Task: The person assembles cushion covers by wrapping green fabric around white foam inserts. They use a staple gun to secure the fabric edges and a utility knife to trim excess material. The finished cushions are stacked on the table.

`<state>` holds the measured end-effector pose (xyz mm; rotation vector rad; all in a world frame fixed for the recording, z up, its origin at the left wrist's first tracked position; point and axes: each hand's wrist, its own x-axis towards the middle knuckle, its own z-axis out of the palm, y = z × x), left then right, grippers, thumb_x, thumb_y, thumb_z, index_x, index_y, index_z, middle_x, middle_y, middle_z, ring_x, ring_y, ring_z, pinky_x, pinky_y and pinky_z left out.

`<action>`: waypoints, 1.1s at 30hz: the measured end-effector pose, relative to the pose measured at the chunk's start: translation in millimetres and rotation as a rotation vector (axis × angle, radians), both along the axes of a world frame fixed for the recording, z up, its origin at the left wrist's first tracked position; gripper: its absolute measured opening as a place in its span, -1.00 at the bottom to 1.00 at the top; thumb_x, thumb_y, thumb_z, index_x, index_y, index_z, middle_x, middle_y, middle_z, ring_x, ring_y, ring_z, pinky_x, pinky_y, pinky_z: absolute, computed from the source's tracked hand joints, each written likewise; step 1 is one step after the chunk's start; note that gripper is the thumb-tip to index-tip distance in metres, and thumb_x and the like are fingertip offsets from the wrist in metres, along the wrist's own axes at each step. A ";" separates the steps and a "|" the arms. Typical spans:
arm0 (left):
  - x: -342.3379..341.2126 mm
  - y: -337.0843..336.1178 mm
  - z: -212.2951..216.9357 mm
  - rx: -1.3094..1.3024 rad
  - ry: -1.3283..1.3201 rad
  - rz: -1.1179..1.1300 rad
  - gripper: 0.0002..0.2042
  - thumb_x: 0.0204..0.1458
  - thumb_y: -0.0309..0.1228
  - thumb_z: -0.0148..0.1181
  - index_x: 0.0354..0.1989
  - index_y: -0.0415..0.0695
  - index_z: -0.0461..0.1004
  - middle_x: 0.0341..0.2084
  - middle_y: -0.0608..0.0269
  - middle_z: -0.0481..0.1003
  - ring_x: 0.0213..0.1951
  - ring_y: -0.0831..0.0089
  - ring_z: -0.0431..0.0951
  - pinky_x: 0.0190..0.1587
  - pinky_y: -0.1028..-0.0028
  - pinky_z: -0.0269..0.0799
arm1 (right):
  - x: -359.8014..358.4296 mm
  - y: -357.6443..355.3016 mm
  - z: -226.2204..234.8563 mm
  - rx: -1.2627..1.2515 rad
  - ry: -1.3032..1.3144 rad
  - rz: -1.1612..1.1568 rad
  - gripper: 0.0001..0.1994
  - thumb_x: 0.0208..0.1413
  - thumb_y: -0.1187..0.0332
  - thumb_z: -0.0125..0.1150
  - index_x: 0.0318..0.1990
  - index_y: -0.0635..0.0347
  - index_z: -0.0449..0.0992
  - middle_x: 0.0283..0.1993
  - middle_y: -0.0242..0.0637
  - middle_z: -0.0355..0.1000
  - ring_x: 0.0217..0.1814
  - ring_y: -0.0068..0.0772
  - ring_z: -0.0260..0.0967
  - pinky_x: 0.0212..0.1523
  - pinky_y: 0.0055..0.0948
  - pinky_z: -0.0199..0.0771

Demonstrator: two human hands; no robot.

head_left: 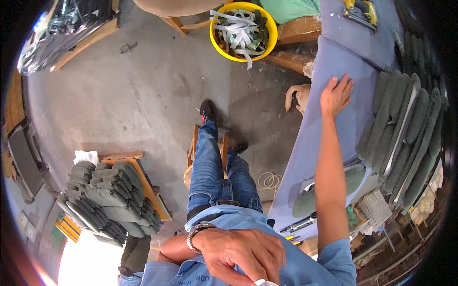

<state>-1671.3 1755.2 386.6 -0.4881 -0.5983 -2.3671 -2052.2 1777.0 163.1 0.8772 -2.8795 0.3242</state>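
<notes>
My right hand (336,95) rests palm down, its fingers a little apart, on the blue-grey cloth-covered table (317,138) at my right. Nothing is held in it. Close beyond its outer side stands a row of dark green padded pieces (403,124). My left hand (243,255), with a metal-banded watch (196,236) at the wrist, is raised in front of my blue shirt. Its fingers are bent inward and closed. A small white bit (265,282) shows by the fingertips at the lower edge; what it is I cannot make out.
A yellow tub (273,35) of fabric strips stands ahead. A yellow staple gun (371,13) lies at the table's far end. A tan animal (300,97) is partly under the table. A wooden stool (189,177) stands by my legs; padded pieces (117,198) are stacked at left.
</notes>
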 end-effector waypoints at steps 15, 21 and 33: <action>-87.5 -105.5 -76.6 0.136 0.106 -0.046 -0.69 0.33 -0.30 0.10 -0.23 -0.34 0.62 -0.23 -0.01 0.62 -0.17 0.06 0.61 -0.12 0.10 0.50 | 4.5 -1.5 3.5 -0.033 0.012 0.101 -0.40 0.39 0.09 -0.04 0.44 0.28 0.22 0.54 0.18 0.07 0.58 0.19 0.01 0.52 0.09 -0.10; -101.0 -125.7 -88.6 0.260 0.021 -0.070 -0.66 0.33 -0.26 0.09 -0.30 -0.31 0.59 -0.25 -0.04 0.62 -0.23 0.01 0.61 -0.14 0.09 0.51 | 9.4 -7.6 8.9 -0.004 -0.007 0.081 -0.43 0.40 0.14 -0.06 0.44 0.31 0.21 0.53 0.19 0.07 0.57 0.21 0.01 0.51 0.08 -0.07; -114.2 -129.9 -86.1 0.246 0.013 -0.028 -0.69 0.34 -0.29 0.09 -0.22 -0.33 0.62 -0.22 -0.06 0.63 -0.22 0.00 0.62 -0.13 0.08 0.51 | 7.4 -6.7 10.8 0.016 0.007 0.094 -0.42 0.41 0.11 -0.07 0.46 0.27 0.20 0.54 0.19 0.06 0.58 0.20 -0.01 0.51 0.09 -0.11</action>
